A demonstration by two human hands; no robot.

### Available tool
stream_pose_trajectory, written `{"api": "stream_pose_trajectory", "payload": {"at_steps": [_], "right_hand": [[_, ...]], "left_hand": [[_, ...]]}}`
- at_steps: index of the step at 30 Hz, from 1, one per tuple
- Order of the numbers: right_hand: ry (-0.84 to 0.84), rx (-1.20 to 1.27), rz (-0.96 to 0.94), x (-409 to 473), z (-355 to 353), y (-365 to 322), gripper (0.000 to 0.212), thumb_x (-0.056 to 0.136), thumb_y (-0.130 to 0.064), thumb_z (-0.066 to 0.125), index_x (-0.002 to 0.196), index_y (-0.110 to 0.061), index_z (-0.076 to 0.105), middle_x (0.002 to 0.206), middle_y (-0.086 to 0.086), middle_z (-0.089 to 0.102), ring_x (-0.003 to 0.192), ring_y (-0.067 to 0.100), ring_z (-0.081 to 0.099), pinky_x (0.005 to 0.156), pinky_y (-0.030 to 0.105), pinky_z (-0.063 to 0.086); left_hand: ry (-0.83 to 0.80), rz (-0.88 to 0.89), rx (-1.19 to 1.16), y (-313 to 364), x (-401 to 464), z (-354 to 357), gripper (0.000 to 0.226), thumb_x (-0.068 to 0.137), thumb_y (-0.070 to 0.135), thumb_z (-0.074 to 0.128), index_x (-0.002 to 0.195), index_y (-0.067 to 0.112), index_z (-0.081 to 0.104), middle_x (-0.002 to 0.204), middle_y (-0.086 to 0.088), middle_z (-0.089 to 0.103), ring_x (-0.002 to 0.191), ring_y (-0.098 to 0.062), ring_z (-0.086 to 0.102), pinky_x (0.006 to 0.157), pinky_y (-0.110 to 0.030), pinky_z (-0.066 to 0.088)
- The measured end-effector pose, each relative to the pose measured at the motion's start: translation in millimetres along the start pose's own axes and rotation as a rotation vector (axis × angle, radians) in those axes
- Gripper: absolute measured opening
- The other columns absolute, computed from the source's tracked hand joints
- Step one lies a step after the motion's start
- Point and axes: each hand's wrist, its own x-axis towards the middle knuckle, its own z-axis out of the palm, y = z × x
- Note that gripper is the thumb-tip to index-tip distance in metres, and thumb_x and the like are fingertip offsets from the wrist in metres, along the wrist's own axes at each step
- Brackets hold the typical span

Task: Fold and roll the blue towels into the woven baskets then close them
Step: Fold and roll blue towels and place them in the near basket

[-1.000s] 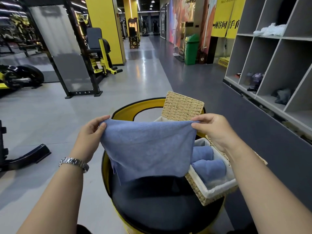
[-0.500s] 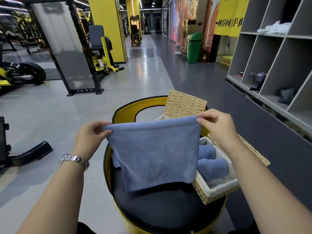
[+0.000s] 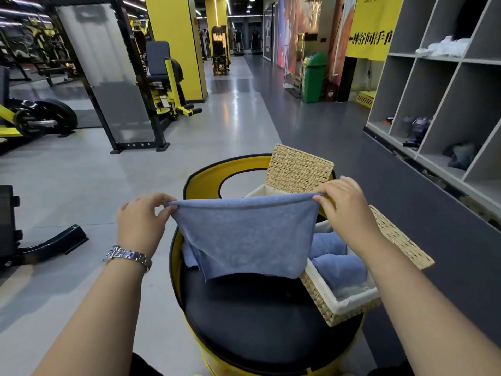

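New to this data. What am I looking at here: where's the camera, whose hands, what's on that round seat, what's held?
No robot here: one wide-angle camera worn on a person's head looks forward and down at their bare hands in a gym. The left hand, with a wristwatch, and the right hand each pinch a top corner of a blue towel, hanging it over a round yellow stool. On the stool sits an open woven basket holding rolled towels. Behind the towel a second basket's raised lid shows.
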Motion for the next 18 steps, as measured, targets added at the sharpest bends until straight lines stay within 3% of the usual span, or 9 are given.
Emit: {"api": "stream_pose_trajectory", "payload": {"at_steps": [7, 15, 18], "right_hand": [[0.137, 0.011, -0.044, -2.3, -21.6, -6.9, 0.008, 0.084, -0.014, 0.062, 0.082, -0.012, 0.070, 0.070, -0.009, 0.057, 0.072, 0.023, 0.057, 0.083, 0.026, 0.030], [0.184, 0.049, -0.109, -13.0, -84.0, -38.5, 0.012, 0.086, -0.015, 0.058, 0.087, -0.013, 0.069, 0.077, -0.009, 0.054, 0.080, 0.011, 0.047, 0.083, 0.032, 0.033], [0.181, 0.092, -0.055, -15.4, -99.1, -44.3, 0.013, 0.087, -0.016, 0.056, 0.091, -0.015, 0.068, 0.079, -0.008, 0.053, 0.081, 0.010, 0.044, 0.083, 0.032, 0.033]], "left_hand": [[0.068, 0.080, -0.024, 3.5, -15.5, -20.0, 0.004, 0.087, 0.025, 0.064, 0.086, 0.028, 0.066, 0.074, 0.012, 0.059, 0.079, -0.021, 0.062, 0.079, -0.040, 0.040], [0.249, 0.262, -0.061, 7.9, -36.1, -55.7, 0.005, 0.089, 0.020, 0.059, 0.090, 0.017, 0.063, 0.080, 0.004, 0.062, 0.077, -0.022, 0.055, 0.076, -0.043, 0.041], [0.306, 0.300, -0.135, 8.9, -40.7, -65.3, 0.011, 0.088, 0.020, 0.054, 0.088, 0.012, 0.062, 0.080, 0.004, 0.057, 0.078, -0.017, 0.049, 0.073, -0.037, 0.038]]}}
